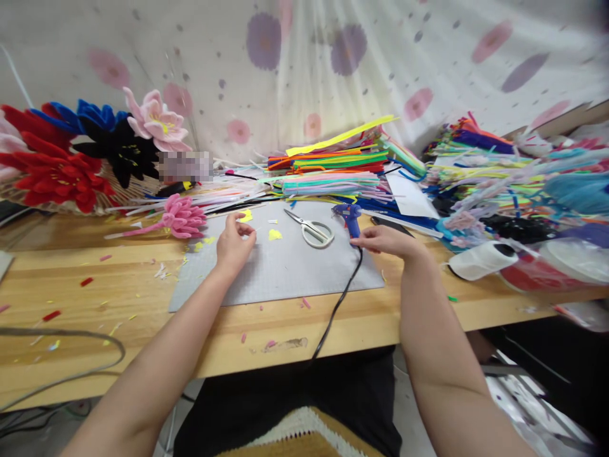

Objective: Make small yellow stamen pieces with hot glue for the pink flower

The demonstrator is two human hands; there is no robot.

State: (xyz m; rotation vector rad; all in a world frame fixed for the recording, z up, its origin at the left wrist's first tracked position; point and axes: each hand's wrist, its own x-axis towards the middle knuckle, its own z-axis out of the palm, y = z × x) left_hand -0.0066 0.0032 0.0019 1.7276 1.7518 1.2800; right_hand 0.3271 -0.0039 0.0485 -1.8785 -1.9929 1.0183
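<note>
My right hand (384,241) has its fingertips closed on the bottom of the handle of a blue hot glue gun (351,219), whose nozzle points left. A black cord (335,310) runs from its handle over the table's front edge. My left hand (235,244) is above the left part of a grey cutting mat (285,279), fingers curled in towards the thumb; whatever is between them is too small to make out. Between my hands lie scissors (314,233) with pale handles, closed, and a yellow scrap (275,235). Left of my left hand lies a pink fuzzy flower (181,219) on a stem.
Bundles of coloured pipe cleaners (333,165) line the back. Red, black, blue and pink fuzzy flowers (66,178) stand at the left. A white roll (483,260) and plastic-wrapped goods (556,266) are at the right. Pink and red snippets dot the wooden table (157,343). A grey cable (114,346) loops at lower left.
</note>
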